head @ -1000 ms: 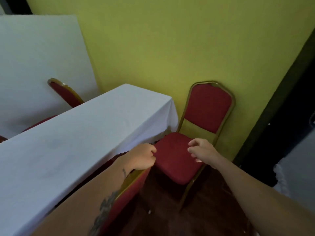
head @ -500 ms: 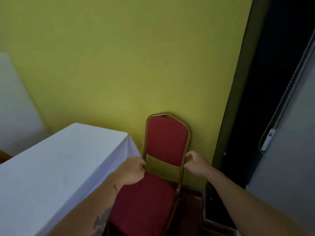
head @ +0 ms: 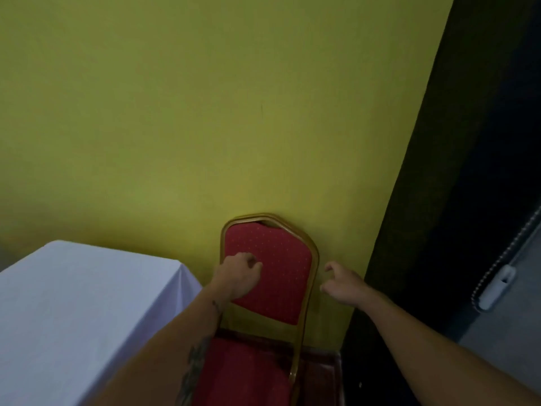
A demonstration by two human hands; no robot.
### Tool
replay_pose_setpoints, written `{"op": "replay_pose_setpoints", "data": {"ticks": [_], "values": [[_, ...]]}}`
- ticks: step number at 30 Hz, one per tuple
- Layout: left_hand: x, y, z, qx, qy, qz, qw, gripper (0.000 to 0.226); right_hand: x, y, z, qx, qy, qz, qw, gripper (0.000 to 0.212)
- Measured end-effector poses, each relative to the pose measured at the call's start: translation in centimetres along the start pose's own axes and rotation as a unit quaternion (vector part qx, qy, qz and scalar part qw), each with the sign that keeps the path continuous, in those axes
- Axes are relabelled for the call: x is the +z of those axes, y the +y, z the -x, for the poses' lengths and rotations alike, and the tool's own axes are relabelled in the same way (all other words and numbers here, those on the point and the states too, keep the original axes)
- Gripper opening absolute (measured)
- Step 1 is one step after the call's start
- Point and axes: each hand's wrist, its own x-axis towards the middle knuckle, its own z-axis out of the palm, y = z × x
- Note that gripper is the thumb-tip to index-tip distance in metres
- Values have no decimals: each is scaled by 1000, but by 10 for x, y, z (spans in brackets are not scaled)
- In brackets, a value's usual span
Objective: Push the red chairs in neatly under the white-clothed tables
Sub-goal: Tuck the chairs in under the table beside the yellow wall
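Dim, soft, slightly blurred; wide-angle bowing.

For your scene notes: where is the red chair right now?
In the head view, the chair stands low and centre against the yellow wall, just right of the table.

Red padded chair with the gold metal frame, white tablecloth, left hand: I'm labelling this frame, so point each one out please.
Red padded chair with gold metal frame [head: 281, 259], head view, on the backrest cushion.
White tablecloth [head: 82, 303], head view, on its flat top.
Left hand [head: 238, 278], head view, on the back of the hand.
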Motion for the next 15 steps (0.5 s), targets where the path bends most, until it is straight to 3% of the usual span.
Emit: {"op": "replay_pose_setpoints", "data": {"ticks": [4,7,12,15], "values": [[10,6,-61,-11,22,29,999,46,-5,-5,-63,-4,-15,-2,1000,51],[14,13,-98,-42,18,28,999,58,-8,-10,-117,-11,-21,-3,1000,52],[30,27,-169,-153,35,41,987,67,-6,-9,-205,-12,-25,29,999,84],[52,38,-209,-227,60,80,969,70,1,3,-244,-11,-42,7,999,82]]}}
